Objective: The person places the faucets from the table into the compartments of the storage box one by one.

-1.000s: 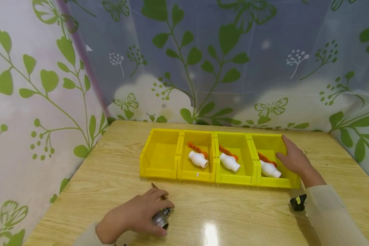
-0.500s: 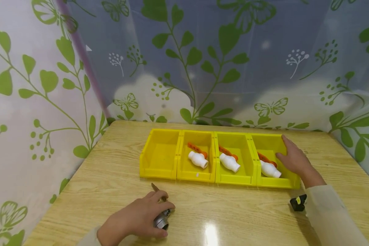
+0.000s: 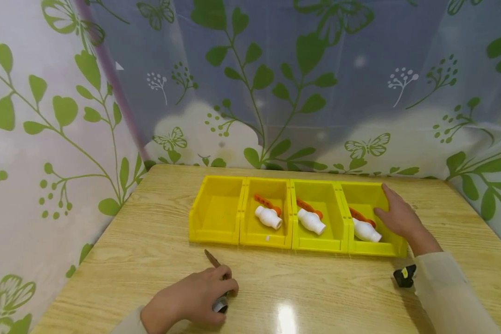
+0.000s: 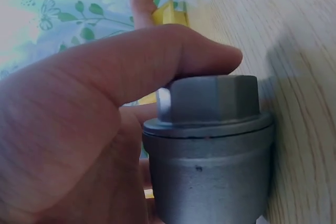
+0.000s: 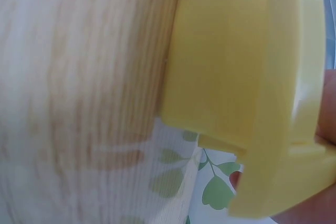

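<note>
My left hand (image 3: 194, 294) is curled around a grey metal valve (image 3: 220, 304) on the wooden table. Its brownish lever handle (image 3: 211, 258) sticks out past the fingers towards the bins. In the left wrist view the thumb lies over the hexagonal end of the valve (image 4: 215, 98), and the round body sits close to the tabletop. My right hand (image 3: 398, 215) grips the right wall of the rightmost yellow bin (image 3: 377, 248), thumb on the inner side. The right wrist view shows the bin's outer wall (image 5: 220, 51), with the hand partly hidden behind it.
Several yellow bins stand joined in a row; the leftmost bin (image 3: 219, 208) holds nothing. White valves with orange handles lie in the others, such as one white valve (image 3: 268, 217) and another white valve (image 3: 311, 221). A black device (image 3: 405, 276) sits by the right sleeve.
My left hand has shifted slightly right and closed further over the metal valve, covering more of its body. More of the lever shows beyond the fingers. The right hand has stayed on the bin.
</note>
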{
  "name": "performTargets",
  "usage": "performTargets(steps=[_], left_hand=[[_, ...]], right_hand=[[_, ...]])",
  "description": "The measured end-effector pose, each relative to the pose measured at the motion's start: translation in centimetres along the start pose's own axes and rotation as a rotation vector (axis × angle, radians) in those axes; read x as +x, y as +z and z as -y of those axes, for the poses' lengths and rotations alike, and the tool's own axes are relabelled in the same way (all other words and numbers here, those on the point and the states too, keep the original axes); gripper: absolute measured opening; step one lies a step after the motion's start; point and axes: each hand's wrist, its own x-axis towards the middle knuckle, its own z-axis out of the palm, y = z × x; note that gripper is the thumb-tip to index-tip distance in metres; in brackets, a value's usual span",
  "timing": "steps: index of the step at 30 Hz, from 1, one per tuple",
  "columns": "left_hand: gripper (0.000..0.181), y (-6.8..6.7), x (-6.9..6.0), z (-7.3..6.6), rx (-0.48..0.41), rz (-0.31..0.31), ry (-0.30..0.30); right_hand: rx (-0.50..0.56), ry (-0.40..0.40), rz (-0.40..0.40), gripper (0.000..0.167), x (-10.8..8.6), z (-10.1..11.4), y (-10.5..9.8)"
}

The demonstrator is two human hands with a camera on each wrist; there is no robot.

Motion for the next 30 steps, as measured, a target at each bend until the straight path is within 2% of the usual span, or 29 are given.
performTargets(steps=[13, 23, 30], left_hand=[[0.031, 0.31, 0.32, -0.52, 0.013, 0.038, -0.059], [0.031, 0.47, 0.31, -0.42, 0.041, 0.016, -0.029], [0.03, 0.0, -0.05, -0.3, -0.001, 0.025, -0.027]], right_hand=[[0.006, 0.003, -0.001, 0.079, -0.25, 0.1, -0.09], [0.001, -0.006, -0.004, 0.079, -0.26, 0.08, -0.01], [0.002, 0.0, -0.003, 0.079, -0.23, 0.25, -0.05]])
